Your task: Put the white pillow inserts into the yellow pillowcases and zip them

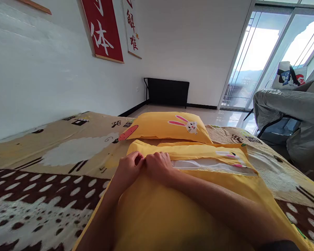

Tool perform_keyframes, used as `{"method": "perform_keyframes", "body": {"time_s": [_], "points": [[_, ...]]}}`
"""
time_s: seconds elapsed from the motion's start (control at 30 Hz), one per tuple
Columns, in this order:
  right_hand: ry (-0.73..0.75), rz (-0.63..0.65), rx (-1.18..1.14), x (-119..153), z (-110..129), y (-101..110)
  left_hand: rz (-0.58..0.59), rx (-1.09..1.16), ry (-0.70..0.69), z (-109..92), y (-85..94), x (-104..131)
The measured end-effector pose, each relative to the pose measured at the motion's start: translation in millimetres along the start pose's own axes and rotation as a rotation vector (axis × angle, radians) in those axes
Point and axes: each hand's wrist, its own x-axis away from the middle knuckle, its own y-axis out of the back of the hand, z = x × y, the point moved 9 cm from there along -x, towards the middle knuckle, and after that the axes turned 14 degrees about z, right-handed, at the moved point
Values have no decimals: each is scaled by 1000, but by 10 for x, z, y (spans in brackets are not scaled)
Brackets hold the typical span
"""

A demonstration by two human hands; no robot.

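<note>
A yellow pillowcase (188, 209) with a pillow inside fills the lower middle of the view. Along its far side the opening gapes, showing the white inner pillow (198, 164). My left hand (130, 166) pinches the cloth edge near the opening's left end. Right beside it, my right hand (159, 164) is closed on the same edge, its arm crossing over the pillowcase. Both hands meet at the fingertips, and exactly what lies between them is hidden. Beyond lies another yellow pillow (159, 126) with a rabbit and a carrot printed on it.
A patterned blanket (76, 150) covers the bed beneath the pillows. A white wall with hanging scrolls (104, 31) rises on the left. A black panel (167, 92) stands by the far wall. At the right are a grey covered piece of furniture (298, 104), a bag and glass doors.
</note>
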Motion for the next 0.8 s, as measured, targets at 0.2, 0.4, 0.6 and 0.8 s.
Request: {"method": "perform_keyframes", "body": {"time_s": [0.2,0.4,0.6,0.8], "points": [[42,-50,-22,-6,21,9,107,-15,-91,29,-60,-25],[5,-19,-171,-54,18,59,154,-79,-245,45,-128,-26],[-3,-25,-158,-46,26,77,231,-80,-276,57,-145,-26],[44,-64,-108,6,97,123,209,-115,-356,16,-101,-16]]}}
